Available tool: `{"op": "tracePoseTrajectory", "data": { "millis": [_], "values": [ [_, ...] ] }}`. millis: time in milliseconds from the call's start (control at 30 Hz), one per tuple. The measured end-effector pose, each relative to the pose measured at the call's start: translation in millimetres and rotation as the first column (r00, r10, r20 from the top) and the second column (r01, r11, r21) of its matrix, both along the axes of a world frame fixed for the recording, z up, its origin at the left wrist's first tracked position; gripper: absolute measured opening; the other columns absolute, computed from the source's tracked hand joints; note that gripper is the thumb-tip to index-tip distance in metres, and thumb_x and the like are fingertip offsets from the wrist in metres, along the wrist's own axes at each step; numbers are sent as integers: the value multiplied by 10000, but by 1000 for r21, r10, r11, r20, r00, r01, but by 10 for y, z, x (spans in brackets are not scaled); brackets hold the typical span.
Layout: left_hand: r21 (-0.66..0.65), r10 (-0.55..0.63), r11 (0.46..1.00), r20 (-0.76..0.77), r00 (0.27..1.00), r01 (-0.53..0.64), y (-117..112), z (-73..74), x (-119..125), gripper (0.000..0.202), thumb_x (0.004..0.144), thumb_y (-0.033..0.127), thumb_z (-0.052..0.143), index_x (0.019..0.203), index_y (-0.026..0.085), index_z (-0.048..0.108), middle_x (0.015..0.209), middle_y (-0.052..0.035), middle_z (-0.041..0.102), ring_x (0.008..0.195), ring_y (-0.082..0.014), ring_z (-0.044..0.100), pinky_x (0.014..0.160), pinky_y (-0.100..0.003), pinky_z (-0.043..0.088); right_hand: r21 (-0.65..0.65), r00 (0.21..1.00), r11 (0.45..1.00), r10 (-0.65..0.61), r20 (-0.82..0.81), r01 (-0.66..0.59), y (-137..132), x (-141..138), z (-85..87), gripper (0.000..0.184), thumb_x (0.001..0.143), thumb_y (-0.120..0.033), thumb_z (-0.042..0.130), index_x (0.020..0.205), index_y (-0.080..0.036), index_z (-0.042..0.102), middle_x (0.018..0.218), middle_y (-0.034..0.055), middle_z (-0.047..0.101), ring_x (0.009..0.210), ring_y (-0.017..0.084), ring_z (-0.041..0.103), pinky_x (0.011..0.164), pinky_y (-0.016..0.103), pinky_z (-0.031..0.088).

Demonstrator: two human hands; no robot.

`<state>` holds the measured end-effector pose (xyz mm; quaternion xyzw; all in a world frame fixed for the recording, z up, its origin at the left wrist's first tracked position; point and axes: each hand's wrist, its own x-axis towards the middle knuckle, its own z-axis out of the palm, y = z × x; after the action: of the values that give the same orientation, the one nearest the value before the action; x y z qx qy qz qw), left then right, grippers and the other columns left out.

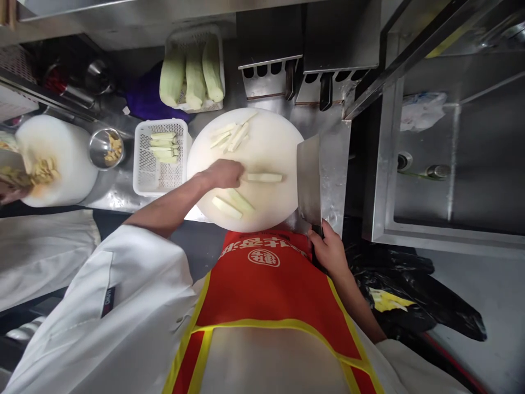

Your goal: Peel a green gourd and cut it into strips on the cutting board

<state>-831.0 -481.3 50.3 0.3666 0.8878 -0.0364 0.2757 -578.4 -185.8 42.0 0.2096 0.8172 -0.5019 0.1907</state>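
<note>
My right hand [329, 249] is wrapped round the black handle of a cleaver [309, 178]. Its broad blade points away from me, over the right edge of a round white cutting board [283, 134]. Above the middle of the board, my left hand [225, 174] has its fingers curled closed. Just right of its knuckles lies a pale green peeled vegetable strip [264, 178]; whether they touch, or what the fingers hold, is hidden. Several cut strips [233, 135] lie on the far side of the board, and two wider pieces [227, 207] lie nearer me.
Left of the board stands a white basket [139, 158] with stacked strips. Behind it, another basket [192, 33] holds three peeled vegetables. Knife racks [268, 82] stand at the back, a sink [426, 202] at right. A co-worker's hand [12, 191] is by another board [69, 158].
</note>
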Motion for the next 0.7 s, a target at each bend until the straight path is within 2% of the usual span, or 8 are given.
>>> {"op": "tracePoseTrajectory", "data": {
  "millis": [100, 233, 300, 367, 433, 467, 600, 700],
  "values": [
    [116, 173, 981, -133, 976, -158, -192, 115, -295, 205, 767, 239, 611, 940, 204, 714, 1014, -73, 713, 966, -270, 661, 765, -339, 506, 11, 1000, 1000, -2, -8, 3, 14, -17, -32, 237, 910, -481, 497, 963, -257, 556, 616, -18, 641, 585, 223, 628, 628, 333, 493],
    [305, 356, 908, -204, 912, -286, -318, 181, -431, 461, 862, 274, 572, 1303, 151, 630, 1241, -128, 651, 1060, -274, 644, 887, -374, 514, -33, 1000, 999, -8, -13, 7, 41, -81, -49, 176, 907, -438, 494, 935, -267, 525, 585, -35, 611, 562, 210, 610, 607, 319, 481],
    [345, 307, 907, -147, 940, -242, -335, 148, -307, 485, 900, 308, 568, 1359, 154, 597, 1303, -128, 626, 1097, -266, 636, 938, -376, 505, -51, 1000, 999, -6, -3, 6, 53, -103, -50, 164, 907, -430, 499, 926, -268, 514, 578, -40, 604, 539, 201, 599, 586, 313, 471],
    [333, 132, 935, -16, 991, -119, -353, 67, -80, 405, 909, 340, 600, 1284, 196, 655, 1271, -94, 652, 1114, -256, 632, 970, -365, 493, -49, 1000, 999, -1, -2, 1, 63, -112, -54, 161, 907, -430, 506, 904, -269, 503, 576, -41, 603, 535, 198, 596, 587, 312, 467],
    [303, -33, 953, 102, 994, 0, -387, -48, 183, 339, 883, 336, 660, 1202, 229, 700, 1235, -77, 672, 1120, -255, 628, 984, -361, 482, -54, 1000, 999, 1, -2, -1, 75, -113, -67, 163, 913, -432, 505, 891, -271, 492, 570, -45, 597, 539, 199, 597, 594, 314, 464],
    [289, -72, 957, 118, 990, 35, -410, -106, 303, 329, 870, 318, 680, 1187, 235, 708, 1237, -82, 671, 1126, -260, 622, 991, -367, 475, -65, 1000, 998, 1, 1, -1, 82, -113, -77, 161, 917, -431, 504, 892, -273, 487, 566, -48, 593, 540, 201, 598, 597, 316, 464],
    [269, -57, 962, 35, 998, 46, -533, -229, 557, 327, 901, 280, 637, 1217, 227, 701, 1246, -111, 655, 1141, -279, 596, 1002, -395, 459, -102, 1000, 995, -3, 11, 4, 116, -118, -122, 141, 922, -414, 505, 901, -279, 473, 564, -60, 585, 529, 201, 602, 604, 322, 469],
    [301, 35, 953, -16, 999, -28, -657, -144, 535, 322, 951, 338, 581, 1224, 219, 704, 1202, -115, 668, 1121, -287, 600, 988, -413, 472, -91, 1000, 996, 16, 2, -15, 141, -133, -131, 134, 921, -402, 511, 899, -275, 474, 565, -61, 588, 514, 196, 603, 597, 322, 468]
  ]
}}
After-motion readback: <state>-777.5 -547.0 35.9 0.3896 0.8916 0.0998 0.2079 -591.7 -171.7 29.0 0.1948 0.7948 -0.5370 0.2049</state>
